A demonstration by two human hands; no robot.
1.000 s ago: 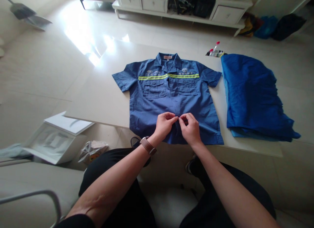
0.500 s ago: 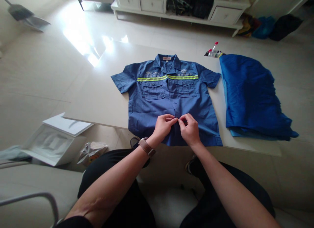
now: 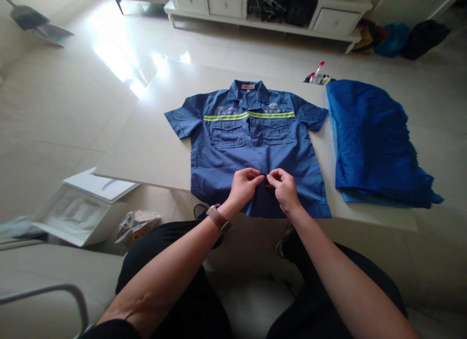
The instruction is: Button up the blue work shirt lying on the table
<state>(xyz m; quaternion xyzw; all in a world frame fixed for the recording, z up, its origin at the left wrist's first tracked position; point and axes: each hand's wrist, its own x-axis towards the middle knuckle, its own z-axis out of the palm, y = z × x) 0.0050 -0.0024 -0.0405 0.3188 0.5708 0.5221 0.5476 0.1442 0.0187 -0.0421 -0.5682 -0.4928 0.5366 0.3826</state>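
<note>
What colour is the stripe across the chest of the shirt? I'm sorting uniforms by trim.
Fluorescent yellow-green, on the blue shirt; the stripe shows in the head view.

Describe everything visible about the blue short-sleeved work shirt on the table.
The blue short-sleeved woven work shirt lies flat, front up, collar away from the person, on the pale table. A yellow-green reflective stripe crosses the chest above two flapped, buttoned pockets; a small label sits inside the collar. Both sleeves spread outward. The left hand and right hand pinch the front placket near the hem with their fingers. A folded brighter blue cloth lies just beside its sleeve.
</note>
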